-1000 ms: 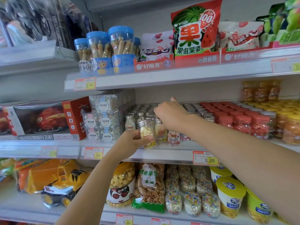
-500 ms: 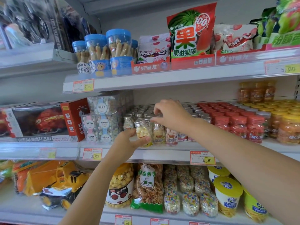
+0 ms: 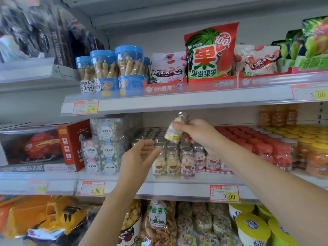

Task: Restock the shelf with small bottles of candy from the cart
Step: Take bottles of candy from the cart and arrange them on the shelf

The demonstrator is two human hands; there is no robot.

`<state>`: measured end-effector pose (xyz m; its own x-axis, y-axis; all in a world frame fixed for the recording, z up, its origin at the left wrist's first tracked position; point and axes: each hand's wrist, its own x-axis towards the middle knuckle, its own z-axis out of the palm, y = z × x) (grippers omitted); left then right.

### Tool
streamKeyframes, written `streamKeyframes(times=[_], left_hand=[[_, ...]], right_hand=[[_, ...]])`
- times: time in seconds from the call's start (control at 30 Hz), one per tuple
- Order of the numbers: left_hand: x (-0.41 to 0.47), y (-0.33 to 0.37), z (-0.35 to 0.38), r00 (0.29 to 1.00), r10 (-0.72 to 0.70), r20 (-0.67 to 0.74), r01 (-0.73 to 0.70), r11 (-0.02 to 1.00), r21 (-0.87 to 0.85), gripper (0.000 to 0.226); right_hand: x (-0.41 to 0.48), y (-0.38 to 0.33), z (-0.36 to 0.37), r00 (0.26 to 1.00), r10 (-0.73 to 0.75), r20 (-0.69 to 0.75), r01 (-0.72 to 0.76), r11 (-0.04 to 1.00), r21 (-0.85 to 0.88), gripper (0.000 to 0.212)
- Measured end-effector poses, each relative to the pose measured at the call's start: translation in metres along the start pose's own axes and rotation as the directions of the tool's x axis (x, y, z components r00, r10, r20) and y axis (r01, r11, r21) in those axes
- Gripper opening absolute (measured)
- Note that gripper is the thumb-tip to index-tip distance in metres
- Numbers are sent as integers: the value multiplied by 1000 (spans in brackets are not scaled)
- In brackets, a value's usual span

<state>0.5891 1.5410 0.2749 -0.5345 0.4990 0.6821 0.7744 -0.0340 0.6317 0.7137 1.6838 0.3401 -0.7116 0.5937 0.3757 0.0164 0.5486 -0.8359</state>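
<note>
Small silver-capped candy bottles [image 3: 188, 160] stand in rows on the middle shelf [image 3: 177, 190]. My right hand [image 3: 200, 134] grips one yellow-and-white candy bottle [image 3: 174, 130], tilted, cap up, above the rows. My left hand [image 3: 140, 157] is at the front-left corner of the rows. Its thumb lies across the neck of the front-left bottle [image 3: 159, 165], which stands on the shelf, and its fingers curl beside the cap. The cart is out of view.
The upper shelf edge [image 3: 177, 102] runs just above the raised bottle. Clear cube boxes [image 3: 106, 148] and a red toy box [image 3: 71, 144] stand to the left. Red-capped jars [image 3: 276, 153] and orange jars [image 3: 316, 157] fill the right.
My right hand has lifted a bottle out of the rows and tilted it. My left hand has set its bottle upright at the front-left of the row.
</note>
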Motion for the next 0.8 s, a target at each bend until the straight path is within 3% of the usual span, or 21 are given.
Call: streamKeyframes(times=[0.1, 0.23, 0.4, 0.6, 0.8], left_hand=[[6, -34, 10, 998, -21, -56, 35, 965, 260, 25], [7, -64, 24, 999, -11, -52, 36, 859, 511, 38], [4, -75, 29, 989, 107, -98, -38, 841, 539, 49], [5, -80, 30, 961, 239, -139, -124, 821, 557, 41], [6, -89, 33, 962, 238, -131, -132, 830, 541, 42]], right_hand=[[50, 13, -5, 981, 154, -122, -144, 986, 84, 36], [118, 30, 5, 979, 111, -171, -99, 992, 76, 35], [182, 47, 20, 990, 75, -122, -94, 984, -151, 43], [219, 62, 36, 998, -19, -66, -11, 901, -433, 53], [232, 68, 38, 995, 46, -89, -76, 927, -367, 57]])
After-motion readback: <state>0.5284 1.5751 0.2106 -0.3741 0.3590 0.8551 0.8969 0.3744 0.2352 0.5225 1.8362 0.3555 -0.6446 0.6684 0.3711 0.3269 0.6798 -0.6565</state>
